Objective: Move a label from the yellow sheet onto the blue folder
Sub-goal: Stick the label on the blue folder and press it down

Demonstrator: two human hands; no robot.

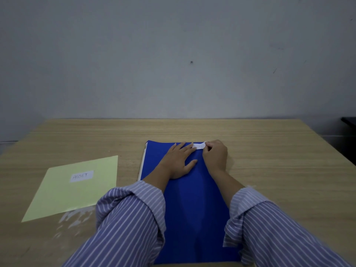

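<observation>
At the far edge of the blue folder: the step in hand is seating a label.
Label: white label lies on the blue folder near its far right corner, between the two hands.
Left hand: left hand rests flat on the cover, fingers straight, fingertips touching the label's left end.
Right hand: right hand has curled fingers pinching the label's right end.
Recommended method: judged from this view, keep the left end anchored, lower the right end last, then smooth outward to avoid creases or skew.
Yellow sheet: yellow sheet lies well apart to the left, carrying a second label marked ASSET.
Surface: light wood-grain table, with pale scuffs near the sheet's near corner.
Room: plain grey wall beyond; lighting dim.
</observation>
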